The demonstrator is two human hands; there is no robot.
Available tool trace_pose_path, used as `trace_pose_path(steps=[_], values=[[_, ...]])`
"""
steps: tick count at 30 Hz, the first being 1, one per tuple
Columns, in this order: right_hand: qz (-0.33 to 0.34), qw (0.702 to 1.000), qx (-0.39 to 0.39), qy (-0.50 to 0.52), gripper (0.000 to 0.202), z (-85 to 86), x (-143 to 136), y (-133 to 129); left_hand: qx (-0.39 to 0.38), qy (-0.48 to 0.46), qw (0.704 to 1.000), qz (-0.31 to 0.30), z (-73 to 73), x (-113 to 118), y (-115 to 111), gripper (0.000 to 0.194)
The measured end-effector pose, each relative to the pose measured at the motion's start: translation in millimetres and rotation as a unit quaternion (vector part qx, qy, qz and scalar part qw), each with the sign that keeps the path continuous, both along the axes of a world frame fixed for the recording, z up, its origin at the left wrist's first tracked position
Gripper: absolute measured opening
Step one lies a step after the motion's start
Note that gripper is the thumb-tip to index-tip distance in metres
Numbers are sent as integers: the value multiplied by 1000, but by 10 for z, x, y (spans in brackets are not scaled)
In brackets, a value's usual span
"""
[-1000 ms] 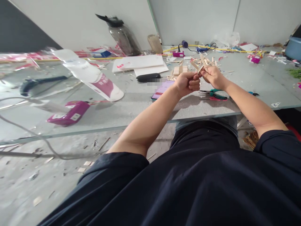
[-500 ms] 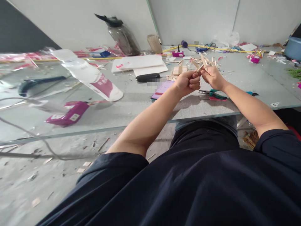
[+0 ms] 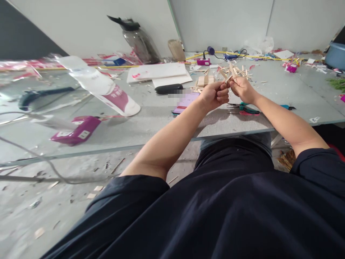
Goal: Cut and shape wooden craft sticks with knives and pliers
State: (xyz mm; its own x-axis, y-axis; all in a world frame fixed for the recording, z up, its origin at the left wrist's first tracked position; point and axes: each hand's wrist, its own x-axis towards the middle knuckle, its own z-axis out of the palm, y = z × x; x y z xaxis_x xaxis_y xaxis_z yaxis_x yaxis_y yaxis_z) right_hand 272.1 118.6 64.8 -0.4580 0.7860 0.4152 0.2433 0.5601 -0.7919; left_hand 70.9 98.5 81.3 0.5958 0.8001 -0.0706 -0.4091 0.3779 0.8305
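Note:
Above the front of the table, my left hand (image 3: 215, 96) is closed, pinching a thin wooden stick (image 3: 223, 74) that slants up and left. Close beside it, my right hand (image 3: 244, 90) is closed on another flat wooden stick (image 3: 232, 69), which points upward. The two sticks cross or meet near my fingertips; whether they are joined I cannot make out. Behind the hands lies a loose heap of wooden sticks (image 3: 239, 70). Below my right hand rest pliers (image 3: 244, 108) with teal and black handles. A lit phone (image 3: 185, 103) lies left of my left hand.
A black oblong case (image 3: 169, 89) and white foam sheets (image 3: 159, 73) lie left of the phone. Further left are a white and purple bottle (image 3: 107, 90) and a purple box (image 3: 77, 130). A large water bottle (image 3: 140, 41) stands at the back. A blue basin (image 3: 335, 55) is far right.
Almost nothing differs; both hands keep their hold on the sticks. The whole view has shifted very slightly.

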Motion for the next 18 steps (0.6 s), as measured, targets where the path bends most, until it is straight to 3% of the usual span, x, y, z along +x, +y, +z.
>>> trace_pose_path(steps=[6,18], values=[[7,1000,2,-1,80,7,26,15,0,13,1000,-4,-3,-8,31,57],[26,998,-13,64,77,-196,-59,157,0,-4,1000,8,13,19,-52,66]])
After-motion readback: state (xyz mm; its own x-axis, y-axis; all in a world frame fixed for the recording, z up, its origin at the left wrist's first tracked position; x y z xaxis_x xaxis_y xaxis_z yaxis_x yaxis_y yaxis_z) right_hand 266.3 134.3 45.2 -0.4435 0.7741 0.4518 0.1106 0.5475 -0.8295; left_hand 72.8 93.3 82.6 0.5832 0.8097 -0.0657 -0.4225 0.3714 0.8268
